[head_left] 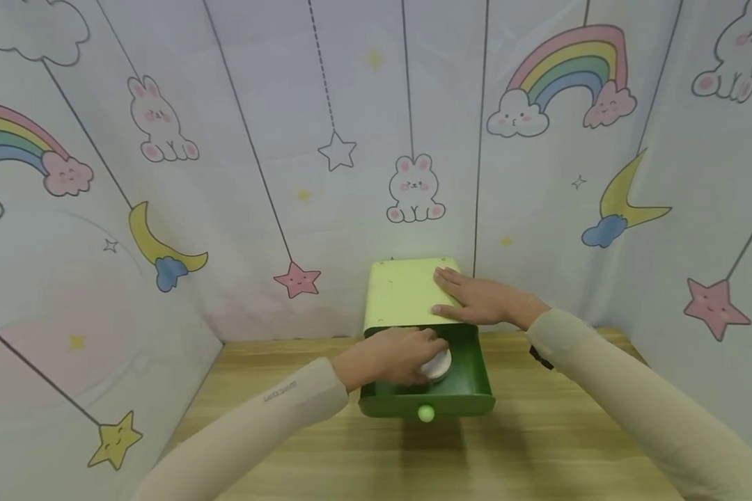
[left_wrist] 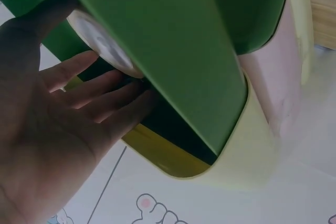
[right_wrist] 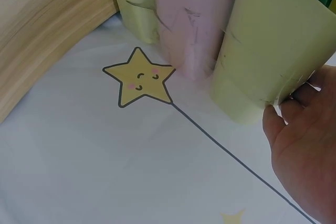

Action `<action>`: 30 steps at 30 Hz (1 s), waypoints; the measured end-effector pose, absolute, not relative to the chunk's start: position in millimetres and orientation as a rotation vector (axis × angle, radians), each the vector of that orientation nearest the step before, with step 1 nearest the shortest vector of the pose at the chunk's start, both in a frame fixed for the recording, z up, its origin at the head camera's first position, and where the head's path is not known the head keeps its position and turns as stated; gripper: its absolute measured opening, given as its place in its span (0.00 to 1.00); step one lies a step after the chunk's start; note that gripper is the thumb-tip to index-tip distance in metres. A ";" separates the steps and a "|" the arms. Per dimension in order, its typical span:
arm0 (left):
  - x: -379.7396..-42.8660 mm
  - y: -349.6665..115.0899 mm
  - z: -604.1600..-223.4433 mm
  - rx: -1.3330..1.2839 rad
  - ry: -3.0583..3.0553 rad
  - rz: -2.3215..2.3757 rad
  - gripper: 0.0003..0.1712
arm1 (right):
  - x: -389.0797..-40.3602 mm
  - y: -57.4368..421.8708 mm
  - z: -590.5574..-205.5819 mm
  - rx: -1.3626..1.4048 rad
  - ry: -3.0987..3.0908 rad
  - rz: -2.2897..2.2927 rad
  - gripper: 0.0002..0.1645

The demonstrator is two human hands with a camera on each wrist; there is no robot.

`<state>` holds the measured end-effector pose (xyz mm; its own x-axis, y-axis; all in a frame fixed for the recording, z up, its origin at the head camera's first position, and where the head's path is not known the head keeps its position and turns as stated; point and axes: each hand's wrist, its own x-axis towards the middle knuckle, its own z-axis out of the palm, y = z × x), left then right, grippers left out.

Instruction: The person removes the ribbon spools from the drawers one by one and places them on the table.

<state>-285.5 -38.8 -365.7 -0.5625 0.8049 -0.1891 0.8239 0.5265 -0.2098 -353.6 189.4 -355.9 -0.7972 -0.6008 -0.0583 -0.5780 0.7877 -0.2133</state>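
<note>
A small drawer cabinet has a pale green top point(head_left: 407, 292), and its dark green top drawer point(head_left: 473, 362) is pulled out. Inside that drawer, my left hand point(head_left: 395, 355) holds a round white disc point(head_left: 437, 364) by its edge. From the left wrist, the disc's pale rim and whitish face point(left_wrist: 105, 45) show between thumb and fingers, partly hidden by the drawer front point(left_wrist: 173, 51). My right hand point(head_left: 485, 300) rests on the cabinet's top, palm down, fingers extended. In the right wrist view, its fingertips point(right_wrist: 273, 114) touch the pale green casing.
Lower tiers of the cabinet, one with a pink casing point(right_wrist: 194, 24), lie under the top one. A round light green knob point(head_left: 426, 413) sticks out from the drawer front. The wooden table point(head_left: 288, 445) meets a printed cloth backdrop point(head_left: 332, 229) behind and at the sides.
</note>
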 end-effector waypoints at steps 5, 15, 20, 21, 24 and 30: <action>-292.4 -36.4 -365.9 1.395 2.647 -0.393 0.43 | -352.8 188.9 -353.4 -0.945 2.853 -0.280 0.55; -294.8 -30.2 -364.1 1.411 2.601 -0.411 0.43 | -351.2 189.2 -353.1 -0.944 2.855 -0.289 0.55; -293.9 -29.3 -362.9 1.432 2.605 -0.429 0.39 | -351.7 188.8 -352.3 -0.947 2.858 -0.281 0.55; -293.9 -29.6 -363.0 1.430 2.605 -0.426 0.39 | -351.7 188.8 -352.3 -0.946 2.858 -0.277 0.55; -292.1 -30.7 -362.4 1.417 2.600 -0.412 0.38 | -350.9 188.7 -351.7 -0.941 2.850 -0.282 0.56; -288.1 -33.6 -359.4 1.414 2.591 -0.417 0.38 | -349.1 188.2 -349.7 -0.933 2.841 -0.303 0.55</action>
